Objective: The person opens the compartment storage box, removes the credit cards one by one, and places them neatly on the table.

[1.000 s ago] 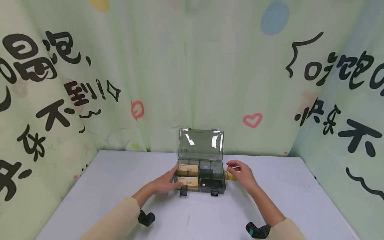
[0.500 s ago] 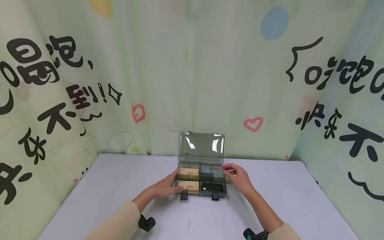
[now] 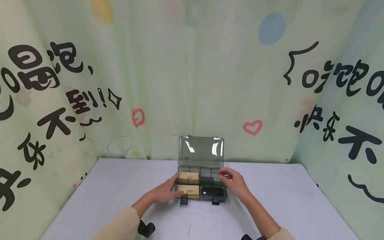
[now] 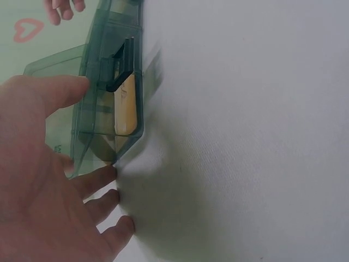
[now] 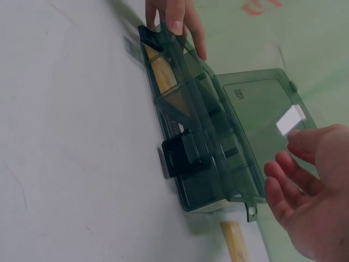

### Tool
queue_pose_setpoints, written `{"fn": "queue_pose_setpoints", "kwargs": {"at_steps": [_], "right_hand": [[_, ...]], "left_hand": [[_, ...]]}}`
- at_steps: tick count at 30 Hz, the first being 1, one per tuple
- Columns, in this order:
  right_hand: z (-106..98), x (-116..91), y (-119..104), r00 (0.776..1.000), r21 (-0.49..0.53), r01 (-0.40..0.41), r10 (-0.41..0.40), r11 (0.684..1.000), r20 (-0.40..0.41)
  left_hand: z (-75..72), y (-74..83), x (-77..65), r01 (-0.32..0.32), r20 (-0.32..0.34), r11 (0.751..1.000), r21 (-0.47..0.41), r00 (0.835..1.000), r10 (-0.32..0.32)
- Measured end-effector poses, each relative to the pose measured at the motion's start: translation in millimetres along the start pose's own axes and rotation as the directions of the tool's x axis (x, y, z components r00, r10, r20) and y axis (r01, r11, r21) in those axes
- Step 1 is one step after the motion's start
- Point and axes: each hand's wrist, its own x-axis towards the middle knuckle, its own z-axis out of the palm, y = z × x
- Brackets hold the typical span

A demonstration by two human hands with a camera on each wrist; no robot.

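Observation:
A smoky see-through plastic storage box [image 3: 201, 200] stands on the table, its hinged lid [image 3: 201, 151] raised. Two pale yellow cartons [image 3: 188, 177] sit in the left compartments, and a dark flat object [image 3: 213, 191] with a small white mark lies in the front right one. My left hand [image 3: 162, 192] holds the box's left side, thumb at the front corner and fingers along the outer wall. My right hand [image 3: 237, 185] hovers by the rear right compartment with loosely bent fingers; nothing shows between them in the right wrist view.
A yellow piece [image 5: 235, 243] lies on the table to the right of the box, hidden by my right hand in the head view. Black latches [image 3: 215, 201] hang at the box front. A printed curtain [image 3: 192, 83] surrounds the white table [image 3: 270, 186].
My right hand has moved left, from beside the yellow piece to the box's rear right compartment. My left hand stays on the box, and the head view has tilted up slightly.

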Motion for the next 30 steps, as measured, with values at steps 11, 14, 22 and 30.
{"fn": "queue_pose_setpoints", "kwargs": {"at_steps": [11,14,22,30], "right_hand": [[10.6,-2.7,-3.7,1.0,0.039,-0.006,0.006,0.999,0.003],[14.5,-4.3,-3.0,1.0,0.05,-0.017,0.017,0.999,0.008],[23.5,-7.8,0.1,1.0,0.078,-0.008,0.006,0.997,0.03],[28.4,-9.6,-0.8,0.999,0.1,0.012,-0.017,0.995,0.05]], "left_hand": [[-1.0,4.1,-1.8,0.011,-0.016,1.0,0.002,1.0,-0.011],[0.4,2.9,-1.5,0.012,-0.015,1.0,0.008,1.0,-0.012],[2.3,2.9,-3.1,0.007,-0.01,1.0,0.0,1.0,-0.007],[1.7,3.8,-1.3,0.005,-0.014,1.0,-0.005,1.0,-0.005]]}}
